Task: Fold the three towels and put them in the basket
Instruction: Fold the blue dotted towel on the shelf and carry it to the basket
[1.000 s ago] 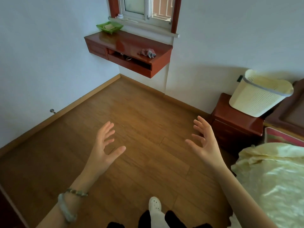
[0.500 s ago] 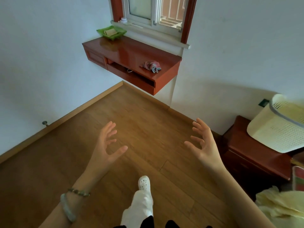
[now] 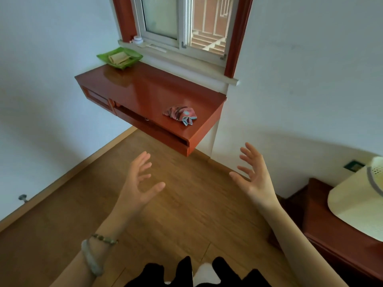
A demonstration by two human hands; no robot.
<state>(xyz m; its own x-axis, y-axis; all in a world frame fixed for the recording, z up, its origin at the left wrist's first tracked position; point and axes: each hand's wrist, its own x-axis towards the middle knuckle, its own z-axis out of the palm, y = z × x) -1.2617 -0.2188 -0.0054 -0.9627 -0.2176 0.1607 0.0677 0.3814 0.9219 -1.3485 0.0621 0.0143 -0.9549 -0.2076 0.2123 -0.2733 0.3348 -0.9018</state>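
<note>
The left hand [image 3: 136,183] and right hand [image 3: 256,181] are hovering low in the frame, fingers [image 3: 247,151] released, grasping nothing, likely readying for the crumpled towel [image 3: 179,115] lying mid-frame on the bench [image 3: 143,90]; the basket [image 3: 352,206] is sitting far right

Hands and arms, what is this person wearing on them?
No sleeves show on either forearm. The left hand has at its wrist a smooth pale bangle and a thin bracelet of small greenish beads. The right hand and its wrist wear nothing; no rings show.
</note>
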